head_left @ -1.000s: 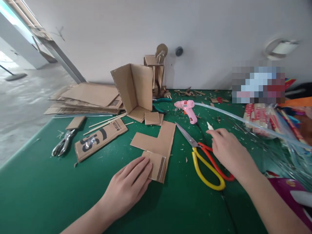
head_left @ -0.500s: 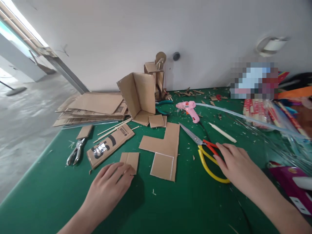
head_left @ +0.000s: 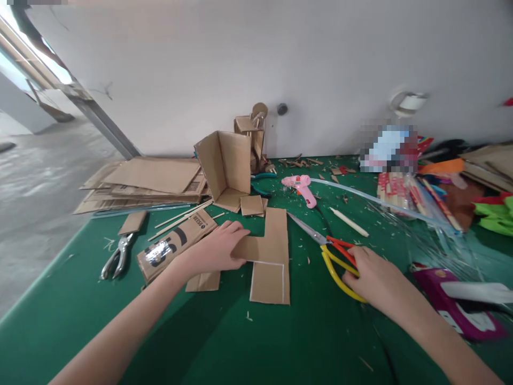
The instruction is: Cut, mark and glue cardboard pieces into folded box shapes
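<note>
My left hand (head_left: 220, 246) pinches the left arm of a stepped cardboard piece (head_left: 276, 240), which lies on the green table. A square outlined in white fills the near end of that piece. Partly under my left wrist is a small cardboard rectangle (head_left: 204, 282). My right hand (head_left: 366, 267) has its fingers closed round the red and yellow handles of the scissors (head_left: 316, 235). Their blades point away to the left, beside the cardboard piece. A printed cardboard strip (head_left: 160, 254) lies left of my left hand, partly covered by it.
Pliers (head_left: 120, 256) lie at the left near stacked cardboard sheets (head_left: 152, 174). An open cardboard corner (head_left: 232, 166) stands at the back. A pink glue gun (head_left: 302, 187) and a pale stick (head_left: 348, 222) lie beyond the scissors. A purple object (head_left: 436, 283) is at the right.
My left hand has left the small rectangle and moved right and away to the stepped cardboard piece, taking hold of its left arm. My right hand's fingers have closed further round the scissors' handles.
</note>
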Demonstrator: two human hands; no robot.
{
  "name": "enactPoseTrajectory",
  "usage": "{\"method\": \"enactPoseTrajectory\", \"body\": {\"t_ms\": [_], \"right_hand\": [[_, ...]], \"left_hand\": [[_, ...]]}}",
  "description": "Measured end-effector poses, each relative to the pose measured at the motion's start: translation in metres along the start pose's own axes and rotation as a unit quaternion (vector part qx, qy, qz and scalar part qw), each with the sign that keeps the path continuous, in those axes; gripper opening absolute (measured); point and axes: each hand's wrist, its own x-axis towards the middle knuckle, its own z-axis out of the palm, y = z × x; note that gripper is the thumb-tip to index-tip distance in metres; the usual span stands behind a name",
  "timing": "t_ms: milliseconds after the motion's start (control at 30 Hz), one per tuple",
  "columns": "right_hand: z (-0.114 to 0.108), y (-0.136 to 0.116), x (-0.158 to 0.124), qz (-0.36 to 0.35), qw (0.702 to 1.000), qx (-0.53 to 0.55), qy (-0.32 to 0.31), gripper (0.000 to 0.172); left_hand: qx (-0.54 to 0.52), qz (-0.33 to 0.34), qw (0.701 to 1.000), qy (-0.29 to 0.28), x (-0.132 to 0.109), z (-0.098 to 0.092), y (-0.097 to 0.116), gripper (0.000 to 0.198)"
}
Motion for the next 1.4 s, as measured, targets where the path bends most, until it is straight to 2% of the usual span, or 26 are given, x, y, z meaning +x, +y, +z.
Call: {"method": "enactPoseTrajectory", "body": {"t_ms": [100,200,267,300,433,467,533,633,733,800,933,1033,1133,1200,1233,1267,1333,1400], "right_hand": [[-0.01,0.0,-0.013,0.049,0.993,0.103,-0.008,0.007],[-0.02,-0.01,-0.025,0.04,0.959,0.279,-0.031,0.017],[-0.027,-0.023,-0.024,0.008,0.913,0.408,-0.031,0.031],[-0.03,-0.031,-0.019,-0.004,0.879,0.475,-0.039,0.033],[-0.043,-0.06,0.028,-0.014,0.75,0.659,-0.055,0.043],[-0.045,-0.067,0.044,-0.021,0.729,0.681,-0.069,0.05],[-0.047,-0.077,0.075,-0.027,0.709,0.703,-0.046,0.053],[-0.047,-0.088,0.106,-0.055,0.7,0.711,-0.042,0.043],[-0.05,-0.092,0.119,-0.055,0.708,0.703,-0.032,0.03],[-0.054,-0.092,0.12,-0.058,0.723,0.689,-0.017,0.024],[-0.06,-0.088,0.121,-0.073,0.769,0.635,0.007,0.015],[-0.063,-0.083,0.122,-0.037,0.787,0.615,0.043,0.011],[-0.069,-0.076,0.123,0.014,0.762,0.641,0.084,0.011],[-0.077,-0.069,0.123,0.04,0.736,0.667,0.109,0.012],[-0.082,-0.065,0.123,0.05,0.724,0.678,0.121,0.013],[-0.087,-0.061,0.122,0.056,0.713,0.685,0.135,0.013],[-0.097,-0.054,0.119,0.056,0.694,0.698,0.169,0.012],[-0.106,-0.048,0.117,0.052,0.677,0.703,0.214,0.011]], "left_hand": [[-0.037,-0.016,0.999,0.007,-0.018,-0.01,0.009,0.046],[-0.031,-0.041,0.997,0.061,-0.04,-0.023,0.013,0.045],[-0.035,-0.058,0.991,0.118,-0.048,-0.034,0.012,0.046],[-0.041,-0.067,0.986,0.149,-0.049,-0.04,0.01,0.047],[-0.08,-0.075,0.961,0.255,-0.03,-0.067,0.0,0.052],[-0.086,-0.076,0.955,0.272,-0.021,-0.071,-0.004,0.053],[-0.085,-0.066,0.95,0.295,-0.004,-0.076,-0.011,0.053],[-0.1,-0.038,0.953,0.282,0.015,-0.074,-0.021,0.054],[-0.126,-0.023,0.958,0.258,0.025,-0.063,-0.025,0.053],[-0.145,-0.026,0.955,0.257,0.03,-0.055,-0.024,0.053],[-0.204,-0.046,0.938,0.276,0.039,-0.041,-0.021,0.058],[-0.231,-0.046,0.916,0.324,0.042,-0.036,-0.026,0.069],[-0.173,-0.078,0.871,0.454,0.04,-0.037,-0.042,0.069],[-0.104,-0.144,0.825,0.536,0.038,-0.036,-0.056,0.072],[-0.08,-0.184,0.81,0.551,0.038,-0.034,-0.064,0.077],[-0.071,-0.224,0.806,0.543,0.039,-0.031,-0.071,0.081],[-0.092,-0.294,0.824,0.476,0.042,-0.023,-0.082,0.081],[-0.113,-0.337,0.851,0.388,0.047,-0.013,-0.089,0.062]]}}
